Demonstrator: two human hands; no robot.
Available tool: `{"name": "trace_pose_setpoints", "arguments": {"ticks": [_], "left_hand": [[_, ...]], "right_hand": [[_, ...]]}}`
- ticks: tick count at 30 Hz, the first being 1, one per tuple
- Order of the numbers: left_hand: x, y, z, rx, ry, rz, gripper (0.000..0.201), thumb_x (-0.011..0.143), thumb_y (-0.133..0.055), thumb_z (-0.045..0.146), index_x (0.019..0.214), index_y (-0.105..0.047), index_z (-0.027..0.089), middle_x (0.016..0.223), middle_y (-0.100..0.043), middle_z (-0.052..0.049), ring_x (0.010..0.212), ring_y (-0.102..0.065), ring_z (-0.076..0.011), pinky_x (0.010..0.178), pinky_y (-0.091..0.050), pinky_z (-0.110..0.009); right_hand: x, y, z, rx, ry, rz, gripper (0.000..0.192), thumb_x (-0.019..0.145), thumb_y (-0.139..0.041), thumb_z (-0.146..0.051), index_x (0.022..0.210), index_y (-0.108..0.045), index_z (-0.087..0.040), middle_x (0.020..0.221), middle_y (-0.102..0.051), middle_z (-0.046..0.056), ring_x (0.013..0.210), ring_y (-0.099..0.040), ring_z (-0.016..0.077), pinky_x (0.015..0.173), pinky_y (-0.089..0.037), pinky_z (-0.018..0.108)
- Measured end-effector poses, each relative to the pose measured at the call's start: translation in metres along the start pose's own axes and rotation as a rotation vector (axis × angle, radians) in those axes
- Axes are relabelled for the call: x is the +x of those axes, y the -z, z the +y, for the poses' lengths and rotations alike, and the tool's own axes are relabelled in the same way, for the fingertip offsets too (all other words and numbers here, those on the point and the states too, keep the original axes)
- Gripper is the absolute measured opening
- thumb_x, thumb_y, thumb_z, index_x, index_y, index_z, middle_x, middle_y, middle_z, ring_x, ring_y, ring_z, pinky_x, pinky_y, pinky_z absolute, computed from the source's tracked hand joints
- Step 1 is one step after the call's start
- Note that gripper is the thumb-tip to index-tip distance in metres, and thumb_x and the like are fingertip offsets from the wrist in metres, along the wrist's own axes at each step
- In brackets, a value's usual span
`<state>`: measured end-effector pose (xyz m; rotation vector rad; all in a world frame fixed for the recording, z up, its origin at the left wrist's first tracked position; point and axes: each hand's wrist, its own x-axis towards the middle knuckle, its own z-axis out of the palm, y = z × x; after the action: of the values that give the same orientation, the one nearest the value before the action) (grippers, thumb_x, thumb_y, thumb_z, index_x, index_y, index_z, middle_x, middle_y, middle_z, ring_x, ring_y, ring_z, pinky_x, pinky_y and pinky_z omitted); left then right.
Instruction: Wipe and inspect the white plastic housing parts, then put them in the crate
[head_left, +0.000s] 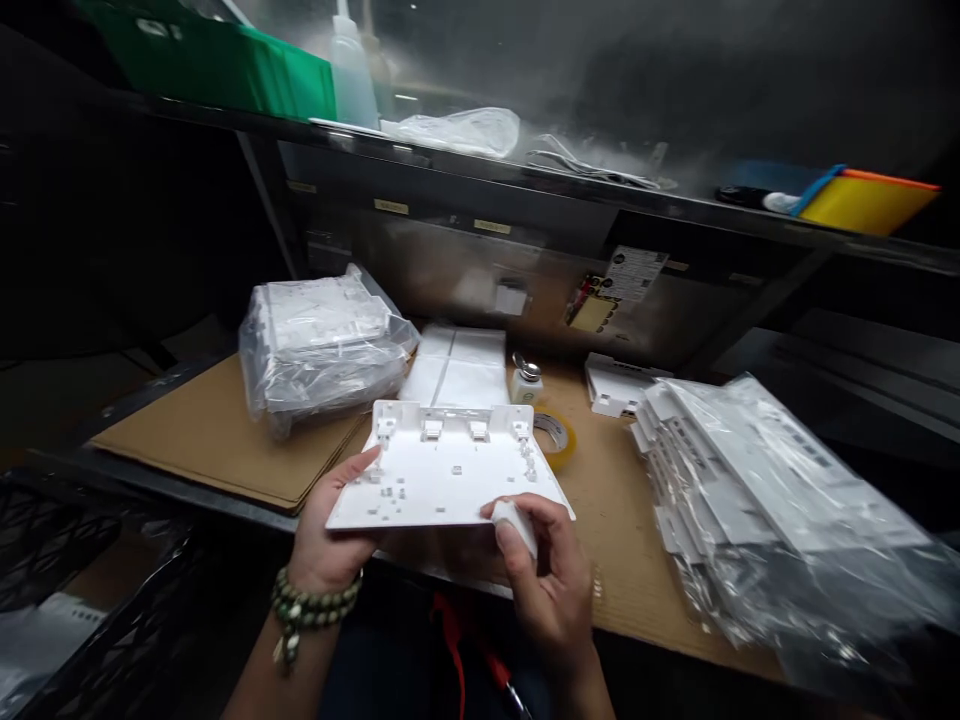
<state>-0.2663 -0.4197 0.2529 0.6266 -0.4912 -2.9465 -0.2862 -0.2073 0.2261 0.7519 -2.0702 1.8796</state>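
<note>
A flat white plastic panel [442,468] with small clips and ribs on its upper face is held level over the front edge of the bench. My left hand [330,540] grips its left near corner, thumb on top; a bead bracelet is on that wrist. My right hand [547,580] is at the panel's right near edge and pinches a small white piece [517,522] between thumb and fingers, pressed against the panel's rim.
A bagged stack of white panels [322,345] lies at the left on cardboard [210,435]. Another bagged stack [757,490] lies at the right. Behind the panel are white sheets [457,365], a small bottle [526,380] and a tape roll [556,432]. A shelf [525,185] overhangs the bench.
</note>
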Motion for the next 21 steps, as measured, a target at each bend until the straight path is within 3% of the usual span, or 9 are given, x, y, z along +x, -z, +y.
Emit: {"name": "trace_pose_setpoints", "arguments": {"ticks": [2,6,9,12,16,21], "left_hand": [[-0.002,-0.008,0.0,0.027,-0.048,0.093,0.067,0.084,-0.053,0.005,0.15,-0.045,0.006,0.114,-0.077,-0.022,0.101,-0.076,-0.0398,0.095,-0.061,-0.059],[-0.011,-0.024,-0.015,0.072,-0.239,0.094,0.075,0.078,-0.055,-0.002,0.151,-0.046,0.014,0.115,-0.078,-0.015,0.1,-0.077,-0.0358,0.095,-0.062,-0.055],[-0.018,-0.032,-0.029,0.165,-0.384,0.035,0.084,0.077,-0.058,-0.004,0.153,-0.043,0.027,0.118,-0.078,-0.008,0.106,-0.075,-0.0319,0.099,-0.06,-0.053],[-0.022,-0.032,-0.033,0.196,-0.421,0.033,0.087,0.076,-0.062,-0.003,0.153,-0.042,0.033,0.118,-0.078,-0.005,0.108,-0.074,-0.0309,0.102,-0.059,-0.052],[-0.022,-0.027,-0.031,0.194,-0.442,0.048,0.088,0.074,-0.062,-0.003,0.153,-0.043,0.031,0.119,-0.077,-0.005,0.113,-0.073,-0.0307,0.104,-0.057,-0.051],[-0.022,-0.025,-0.031,0.216,-0.408,0.032,0.085,0.076,-0.059,-0.004,0.153,-0.044,0.03,0.122,-0.077,-0.005,0.111,-0.073,-0.0322,0.104,-0.057,-0.055]], "right_hand": [[0.0,-0.001,-0.005,-0.066,-0.05,-0.058,0.015,0.096,-0.064,-0.027,0.111,-0.067,-0.025,0.105,-0.074,0.005,0.076,-0.072,0.0154,0.061,-0.059,0.024],[-0.002,-0.022,-0.028,-0.141,0.145,-0.059,0.014,0.091,-0.07,-0.02,0.104,-0.072,-0.025,0.103,-0.069,0.006,0.093,-0.072,0.0182,0.069,-0.06,0.023],[-0.009,-0.044,-0.039,-0.082,0.193,-0.11,0.018,0.089,-0.07,-0.016,0.106,-0.071,-0.024,0.098,-0.063,0.004,0.075,-0.067,0.0124,0.058,-0.056,0.019],[-0.011,-0.053,-0.037,-0.075,0.135,-0.196,0.017,0.088,-0.069,-0.016,0.103,-0.072,-0.023,0.096,-0.06,0.003,0.06,-0.058,0.0074,0.045,-0.046,0.017],[-0.011,-0.049,-0.031,-0.104,0.082,-0.2,0.015,0.089,-0.067,-0.015,0.101,-0.072,-0.022,0.093,-0.059,0.002,0.059,-0.057,0.0068,0.047,-0.047,0.017],[-0.014,-0.054,-0.032,-0.076,0.119,-0.217,0.016,0.088,-0.071,-0.019,0.104,-0.072,-0.023,0.096,-0.061,0.003,0.064,-0.062,0.0089,0.05,-0.05,0.017]]}}
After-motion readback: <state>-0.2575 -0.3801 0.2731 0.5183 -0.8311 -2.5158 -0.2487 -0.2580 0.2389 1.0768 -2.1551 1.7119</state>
